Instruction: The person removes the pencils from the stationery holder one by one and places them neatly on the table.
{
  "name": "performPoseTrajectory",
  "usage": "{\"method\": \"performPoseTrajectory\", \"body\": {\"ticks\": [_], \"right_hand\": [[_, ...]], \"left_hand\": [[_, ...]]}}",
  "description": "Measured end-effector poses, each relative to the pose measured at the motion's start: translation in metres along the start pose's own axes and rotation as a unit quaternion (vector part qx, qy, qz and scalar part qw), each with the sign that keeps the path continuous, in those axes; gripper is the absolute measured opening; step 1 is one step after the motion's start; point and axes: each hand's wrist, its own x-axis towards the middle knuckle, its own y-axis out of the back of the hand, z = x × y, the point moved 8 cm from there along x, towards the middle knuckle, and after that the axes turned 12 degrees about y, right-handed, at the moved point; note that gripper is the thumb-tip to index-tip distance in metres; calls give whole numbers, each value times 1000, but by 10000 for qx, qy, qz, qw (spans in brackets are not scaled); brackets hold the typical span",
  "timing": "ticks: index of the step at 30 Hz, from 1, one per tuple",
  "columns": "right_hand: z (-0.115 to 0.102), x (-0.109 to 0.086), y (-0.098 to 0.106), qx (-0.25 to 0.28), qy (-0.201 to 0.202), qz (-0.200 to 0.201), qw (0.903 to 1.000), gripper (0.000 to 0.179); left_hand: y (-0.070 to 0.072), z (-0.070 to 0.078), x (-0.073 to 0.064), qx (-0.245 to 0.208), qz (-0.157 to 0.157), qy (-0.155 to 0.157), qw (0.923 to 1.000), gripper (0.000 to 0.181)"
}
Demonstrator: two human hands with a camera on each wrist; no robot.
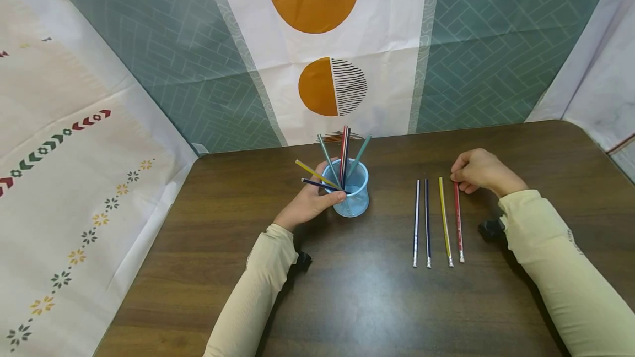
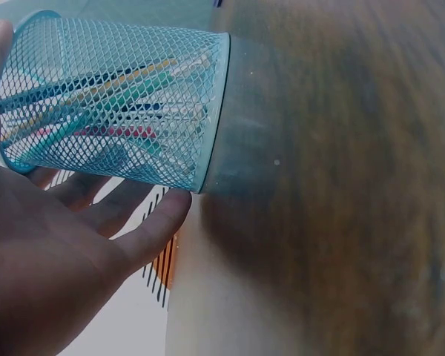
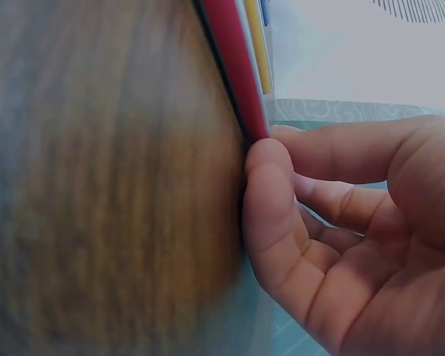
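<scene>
My left hand (image 1: 310, 203) holds a light-blue wire-mesh pencil cup (image 1: 353, 207), thumb near the rim in the head view and the other fingers around the side. Several pencils lean in the cup, among them a yellow one (image 1: 310, 168) and green ones (image 1: 324, 153). The mesh (image 2: 111, 104) shows their lower ends in the left wrist view. Farther right, my right hand (image 1: 483, 172) pinches the far tip of a red pencil (image 1: 458, 225) between thumb and finger. That pencil lies on the table, its eraser end toward me.
Left of the red pencil lie a yellow pencil (image 1: 445, 219), a dark blue pencil (image 1: 428, 225) and a whitish pencil (image 1: 416, 225), roughly parallel. The brown wooden table (image 1: 347, 302) ends at a patterned cloth (image 1: 392, 87) behind. Another cloth (image 1: 99, 236) hangs on the left.
</scene>
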Motion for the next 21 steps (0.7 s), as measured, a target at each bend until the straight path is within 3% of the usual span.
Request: {"method": "performPoseTrajectory", "body": {"ticks": [21], "right_hand": [[-3, 1, -1, -136, 43, -97, 9999, 19]], "left_hand": [[0, 1, 0, -15, -10, -76, 10000, 88]]}}
